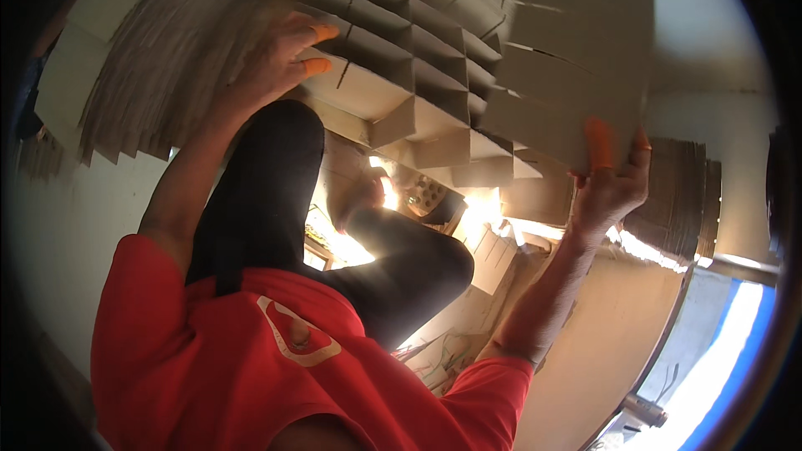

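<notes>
Head view gives me, at the far left, a thick fanned stack of cardboard sheets [159, 58], blurred toward its upper end. Just right of it, I have the left hand [277, 57] over the near left part of a cardboard divider grid [439, 75]. Two of its fingers wear orange covers and stand apart from each other; I cannot tell whether the hand pinches the cardboard or only rests there. Below it are dark trousers [255, 192], one knee up near the grid, and a red shirt [251, 359].

The grid fills the upper middle, its slotted strips crossing to make open cells. Under its near edge, bright light glares between the legs. Farther right I have a loose slotted cardboard sheet [576, 42] raised at the grid's right side, covering part of it from this angle; I cannot tell whether the two touch. The right hand [614, 188] grips that sheet by its lower edge, an orange-covered finger against the near face. Behind the wrist stands another cardboard stack [668, 192], and at the lower right runs a blue strip [756, 326].
</notes>
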A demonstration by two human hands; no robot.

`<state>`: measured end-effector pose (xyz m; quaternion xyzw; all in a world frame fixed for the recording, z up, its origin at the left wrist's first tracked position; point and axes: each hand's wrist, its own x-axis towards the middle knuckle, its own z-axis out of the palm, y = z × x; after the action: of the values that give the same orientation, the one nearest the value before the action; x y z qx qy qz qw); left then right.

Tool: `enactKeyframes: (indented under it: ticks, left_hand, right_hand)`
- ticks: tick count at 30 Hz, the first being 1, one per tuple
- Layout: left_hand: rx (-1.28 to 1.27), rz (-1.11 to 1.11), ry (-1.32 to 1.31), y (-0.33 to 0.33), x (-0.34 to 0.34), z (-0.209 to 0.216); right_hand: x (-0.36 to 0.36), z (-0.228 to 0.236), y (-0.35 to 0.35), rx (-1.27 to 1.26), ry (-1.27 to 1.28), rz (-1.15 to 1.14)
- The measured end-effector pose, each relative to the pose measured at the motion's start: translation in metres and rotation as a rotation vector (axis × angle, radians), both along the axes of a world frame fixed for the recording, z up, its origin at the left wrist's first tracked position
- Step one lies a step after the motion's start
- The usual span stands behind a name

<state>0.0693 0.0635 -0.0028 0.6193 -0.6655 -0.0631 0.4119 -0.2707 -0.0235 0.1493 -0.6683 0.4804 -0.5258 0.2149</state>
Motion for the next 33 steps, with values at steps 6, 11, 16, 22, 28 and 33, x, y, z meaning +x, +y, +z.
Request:
enactKeyframes:
  ticks: [6, 11, 16, 22, 28, 33]
  left_hand:
    - [-0.018, -0.075, 0.212, -0.01, 0.005, -0.03]
    - [0.019, -0.083, 0.325, -0.008, 0.001, -0.027]
    - [0.007, -0.11, 0.316, -0.01, 0.003, -0.031]
    - [0.038, -0.112, 0.342, -0.009, 0.001, -0.025]
    - [0.021, -0.119, 0.279, -0.011, 0.004, -0.028]
    - [0.003, -0.134, 0.366, -0.01, 0.001, -0.025]
  right_hand:
    - [0.075, -0.025, 0.005, -0.17, 0.139, 0.236]
    - [0.109, -0.028, 0.017, 0.004, 0.239, 0.324]
    - [0.129, -0.04, 0.014, 0.017, 0.24, 0.371]
    - [0.14, -0.059, 0.005, -0.016, 0.293, 0.398]
    - [0.149, -0.053, 0.013, 0.015, 0.375, 0.397]
    - [0.151, -0.061, 0.015, -0.104, 0.374, 0.394]
